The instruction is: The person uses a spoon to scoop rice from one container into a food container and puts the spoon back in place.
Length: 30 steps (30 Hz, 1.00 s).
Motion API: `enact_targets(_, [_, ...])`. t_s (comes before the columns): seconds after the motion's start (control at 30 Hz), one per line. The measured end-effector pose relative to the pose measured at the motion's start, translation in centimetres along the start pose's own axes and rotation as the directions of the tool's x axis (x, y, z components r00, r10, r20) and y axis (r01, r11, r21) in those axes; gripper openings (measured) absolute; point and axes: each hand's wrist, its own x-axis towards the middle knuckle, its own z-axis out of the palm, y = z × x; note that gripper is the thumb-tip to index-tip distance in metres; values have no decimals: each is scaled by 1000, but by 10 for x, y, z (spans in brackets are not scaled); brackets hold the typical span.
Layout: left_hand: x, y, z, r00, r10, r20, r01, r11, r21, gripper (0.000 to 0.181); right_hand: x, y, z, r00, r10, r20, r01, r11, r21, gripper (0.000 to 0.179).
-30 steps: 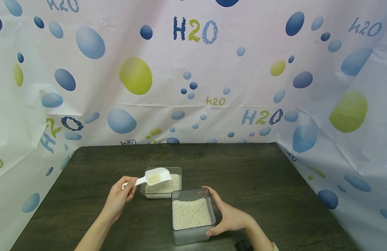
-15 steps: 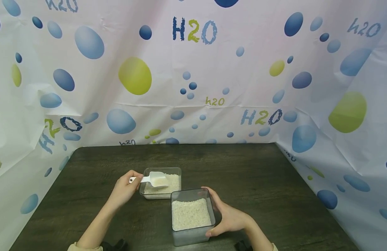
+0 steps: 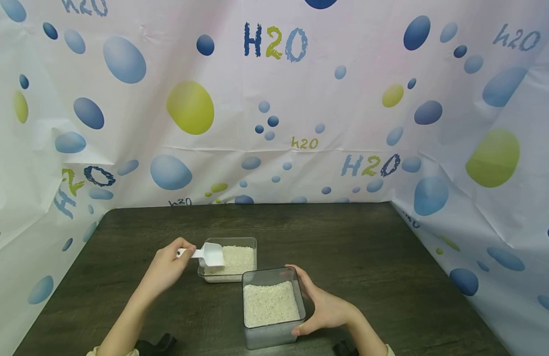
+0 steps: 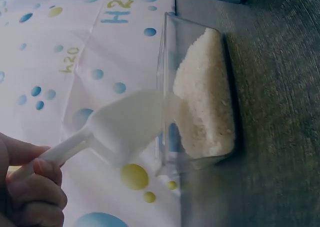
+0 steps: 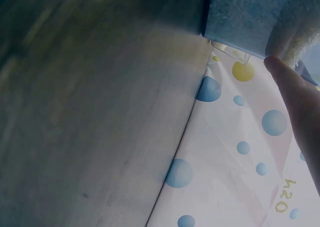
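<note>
My left hand grips a white scoop by its handle, holding it tilted over the left part of a clear container. Rice lies heaped in that container. In the left wrist view, pale grains blur between the lip of the scoop and the heaped rice. Nearer to me stands a taller grey see-through container, also holding rice. My right hand holds its right side, thumb at the front corner and fingers at the back corner.
Both containers stand on a dark wood table, the clear one behind and left of the grey one. A white sheet with blue and green spots hangs along the back and sides. Black straps show near my wrists.
My left hand has drawn the scoop left, after swinging it over the clear container, and tipped it; the rice seen in its bowl earlier no longer shows there. My right hand stays put.
</note>
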Motion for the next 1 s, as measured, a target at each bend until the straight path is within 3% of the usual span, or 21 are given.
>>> enact_targets(0.17, [-7, 10, -1, 999, 53, -3, -53, 996, 65, 25, 0, -1, 0, 1000, -1, 1, 1, 1000, 7, 111])
enact_targets(0.3, [-12, 14, -2, 994, 101, -47, -98, 992, 77, 24, 0, -1, 1, 1000, -4, 2, 4, 1000, 9, 111])
enact_targets(0.43, [-14, 15, -3, 989, 99, -107, -105, 993, -46, 22, 0, -2, 1, 1000, 2, 3, -2, 1000, 10, 111])
enact_targets(0.53, [-14, 14, -3, 983, 104, -152, -134, 971, -199, 20, 0, -2, 0, 1000, 8, 1, -8, 1000, 13, 111])
enact_targets(0.6, [-14, 14, -2, 979, 112, -169, -162, 934, -318, 20, 0, -2, 0, 1000, 10, 0, -10, 1000, 13, 111])
enact_targets(0.67, [-14, 13, -1, 975, 126, -181, -193, 883, -429, 20, -1, -2, 0, 1000, 12, -4, -12, 1000, 11, 111])
enact_targets(0.8, [-16, 11, 2, 969, 177, -174, -247, 743, -623, 18, -1, -2, 0, 1000, 22, -7, -22, 1000, 8, 111])
enact_targets(0.9, [-18, 11, 6, 956, 259, -142, -280, 643, -713, 19, -1, -2, 0, 1000, 22, -7, -22, 1000, 8, 111])
enact_targets(0.93, [-19, 12, 8, 948, 291, -127, -289, 620, -730, 19, -1, -2, 0, 1000, 19, -7, -19, 1000, 8, 112])
enact_targets(1.0, [-20, 15, 12, 929, 357, -97, -310, 606, -733, 20, -1, -2, 0, 1000, 13, -7, -13, 1000, 11, 112])
